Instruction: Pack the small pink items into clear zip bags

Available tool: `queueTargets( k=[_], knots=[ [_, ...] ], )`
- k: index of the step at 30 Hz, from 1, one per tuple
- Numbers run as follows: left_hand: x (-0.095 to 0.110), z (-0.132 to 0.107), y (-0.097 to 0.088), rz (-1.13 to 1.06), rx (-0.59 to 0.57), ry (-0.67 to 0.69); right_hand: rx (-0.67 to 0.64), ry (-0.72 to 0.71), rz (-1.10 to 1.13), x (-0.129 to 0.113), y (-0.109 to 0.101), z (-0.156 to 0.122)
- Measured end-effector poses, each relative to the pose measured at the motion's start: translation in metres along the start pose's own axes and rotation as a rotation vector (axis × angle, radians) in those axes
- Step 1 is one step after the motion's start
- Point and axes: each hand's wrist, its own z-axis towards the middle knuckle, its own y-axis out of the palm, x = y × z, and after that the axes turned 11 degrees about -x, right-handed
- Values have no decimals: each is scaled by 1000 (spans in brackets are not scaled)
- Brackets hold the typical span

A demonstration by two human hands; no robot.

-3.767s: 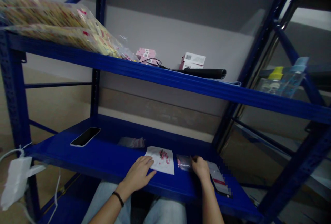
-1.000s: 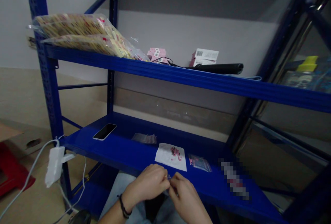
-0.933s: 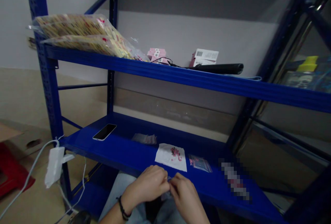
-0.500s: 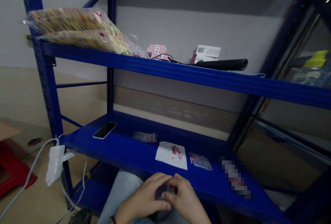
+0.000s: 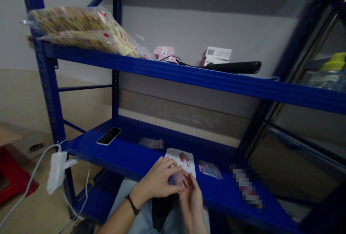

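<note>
My left hand (image 5: 159, 175) and my right hand (image 5: 191, 201) hold a small clear plastic bag (image 5: 175, 179) between them, just above the lower blue steel shelf (image 5: 129, 147). The left fingers wrap over the bag, while the right fingertips press at its lower edge. Behind the hands, a white paper sheet (image 5: 181, 159) lies on the shelf, partly hidden, with a heap of small pink pieces (image 5: 184, 157) on it. To its right is a flat zip bag with pink marks (image 5: 209, 170).
The lower shelf also bears a smartphone (image 5: 109, 136), a crumpled clear bag (image 5: 150, 143) and a pixelated item (image 5: 245, 187). On the upper shelf (image 5: 189, 73) are bulging plastic packs (image 5: 81, 32), pink boxes (image 5: 163, 53), a white box (image 5: 216, 56) and a black tube (image 5: 232, 67).
My hands have risen from the shelf's front edge and moved apart, which shows the clear bag between them. The view has shifted slightly.
</note>
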Motion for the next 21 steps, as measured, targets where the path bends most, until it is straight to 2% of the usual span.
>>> queueTargets(
  k=[2, 5, 8, 11, 14, 16, 18, 19, 21],
  knots=[
    [9, 21, -5, 166, -102, 114, -16, -22, 42, 7, 0, 4],
    [17, 45, -1, 277, -207, 219, -48, -61, -45, 7, -1, 6],
    [20, 54, 0, 241, -254, 237, -12, -106, -96, 10, -5, 5],
    [14, 48, -8, 115, -237, 220, 15, -181, -97, 11, -11, 6],
    [-8, 27, -14, -198, -90, 136, 30, -233, -175, -3, -17, 22],
    [-31, 10, -9, -549, 108, 38, 70, -227, -240, -20, -19, 46],
    [-58, -7, 0, -941, 354, -42, 63, -204, -276, -38, -16, 77],
    [-72, -14, 4, -1076, 453, -73, 49, -183, -301, -45, -14, 93],
    [-98, -23, 4, -1186, 552, -128, 5, -128, -365, -53, -8, 123]
  ],
)
